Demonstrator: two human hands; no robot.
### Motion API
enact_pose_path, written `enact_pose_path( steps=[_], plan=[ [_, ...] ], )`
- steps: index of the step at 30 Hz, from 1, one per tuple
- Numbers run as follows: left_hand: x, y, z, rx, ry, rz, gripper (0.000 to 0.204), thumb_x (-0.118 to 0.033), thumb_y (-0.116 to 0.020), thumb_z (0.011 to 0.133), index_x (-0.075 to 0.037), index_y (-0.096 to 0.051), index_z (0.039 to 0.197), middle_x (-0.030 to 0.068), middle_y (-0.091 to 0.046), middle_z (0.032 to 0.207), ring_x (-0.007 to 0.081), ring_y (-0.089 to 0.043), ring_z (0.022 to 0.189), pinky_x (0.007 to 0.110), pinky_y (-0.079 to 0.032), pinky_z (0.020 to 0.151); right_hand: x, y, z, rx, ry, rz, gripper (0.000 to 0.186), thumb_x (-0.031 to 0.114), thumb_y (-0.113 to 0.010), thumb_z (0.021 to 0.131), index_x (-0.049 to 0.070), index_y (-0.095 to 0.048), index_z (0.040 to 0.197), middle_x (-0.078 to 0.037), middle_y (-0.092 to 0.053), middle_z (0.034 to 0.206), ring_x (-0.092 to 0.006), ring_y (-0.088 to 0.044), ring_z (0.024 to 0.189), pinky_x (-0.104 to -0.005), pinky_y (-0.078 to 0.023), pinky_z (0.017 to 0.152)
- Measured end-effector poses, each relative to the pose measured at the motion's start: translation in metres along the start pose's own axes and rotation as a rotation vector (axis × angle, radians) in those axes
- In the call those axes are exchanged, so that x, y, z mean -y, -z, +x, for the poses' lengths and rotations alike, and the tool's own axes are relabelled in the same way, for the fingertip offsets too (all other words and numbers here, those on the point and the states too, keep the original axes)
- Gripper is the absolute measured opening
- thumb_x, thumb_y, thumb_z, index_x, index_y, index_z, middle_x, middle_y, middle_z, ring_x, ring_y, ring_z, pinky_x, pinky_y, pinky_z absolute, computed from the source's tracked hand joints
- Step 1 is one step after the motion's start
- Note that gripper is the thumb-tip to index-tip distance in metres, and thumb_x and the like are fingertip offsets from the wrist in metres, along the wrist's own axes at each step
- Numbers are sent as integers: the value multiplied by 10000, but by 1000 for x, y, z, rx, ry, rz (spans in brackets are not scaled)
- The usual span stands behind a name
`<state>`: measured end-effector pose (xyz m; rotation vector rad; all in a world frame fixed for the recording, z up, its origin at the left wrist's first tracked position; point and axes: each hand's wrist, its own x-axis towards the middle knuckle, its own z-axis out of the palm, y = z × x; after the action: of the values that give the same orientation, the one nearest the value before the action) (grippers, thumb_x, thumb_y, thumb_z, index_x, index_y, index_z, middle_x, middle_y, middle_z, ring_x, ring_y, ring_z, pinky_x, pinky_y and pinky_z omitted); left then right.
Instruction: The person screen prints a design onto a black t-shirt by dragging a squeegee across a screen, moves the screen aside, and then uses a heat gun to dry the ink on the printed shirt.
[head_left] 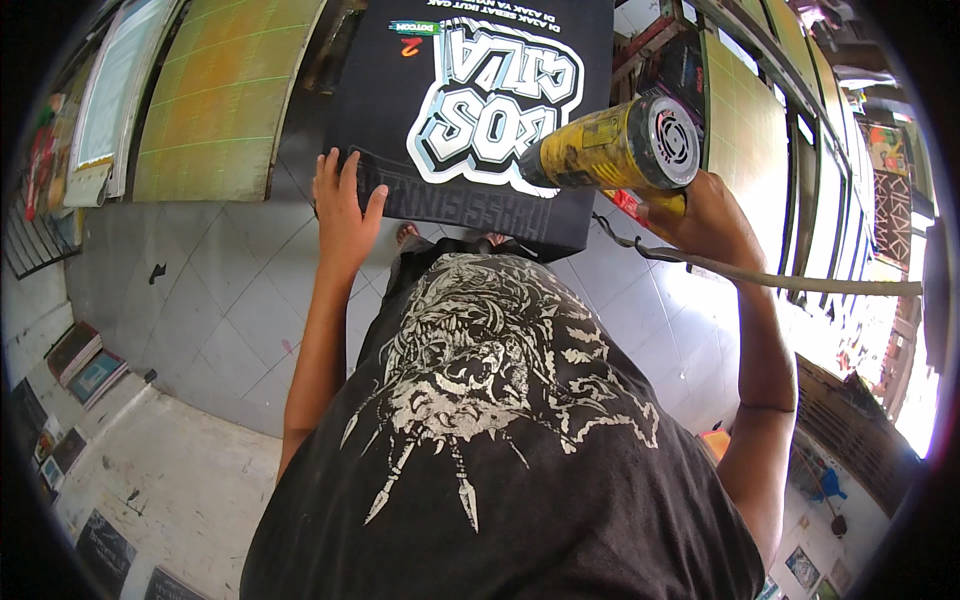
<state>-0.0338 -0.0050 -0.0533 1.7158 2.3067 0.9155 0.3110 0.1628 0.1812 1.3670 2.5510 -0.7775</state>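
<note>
A black and yellow heat gun (610, 148) is in my right hand (712, 222), which is wrapped round its yellow handle. Its nozzle points left, over a black printed fabric (375, 105) stretched on a flat board in front of me. Large white lettering with a pale blue edge (500, 105) covers the middle of the fabric, and a small green and red print sits at its upper left. My left hand (348, 212) lies at the fabric's near left edge, fingers spread and holding nothing.
A cord (790, 282) runs from the heat gun to the right, across my forearm. Yellowish framed screens or panels (215, 95) stand at the left, with another panel (745, 110) at the right. Grey floor tiles (225, 310) lie below. Books (85, 362) rest at the far left.
</note>
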Motion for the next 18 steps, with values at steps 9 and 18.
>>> enact_pose_path(
  steps=[9,18],
  plan=[
    [-1,3,-2,16,31,-25,588,-315,-625,914,-22,-439,1389,255,-345,1487,437,-259,1412,542,-194,1148,8,-5,4,-2,-13,21,385,231,-745,839,43,-633,1157,-171,-704,1037,-336,-668,967,-442,-504,872],
    [5,-1,-3,-2,18,-47,588,-319,-625,910,-21,-447,1384,255,-356,1481,440,-270,1406,537,-204,1147,14,-7,8,-43,-1,43,378,230,-739,841,39,-642,1151,-174,-700,1058,-325,-665,1009,-426,-502,900]
  ],
)
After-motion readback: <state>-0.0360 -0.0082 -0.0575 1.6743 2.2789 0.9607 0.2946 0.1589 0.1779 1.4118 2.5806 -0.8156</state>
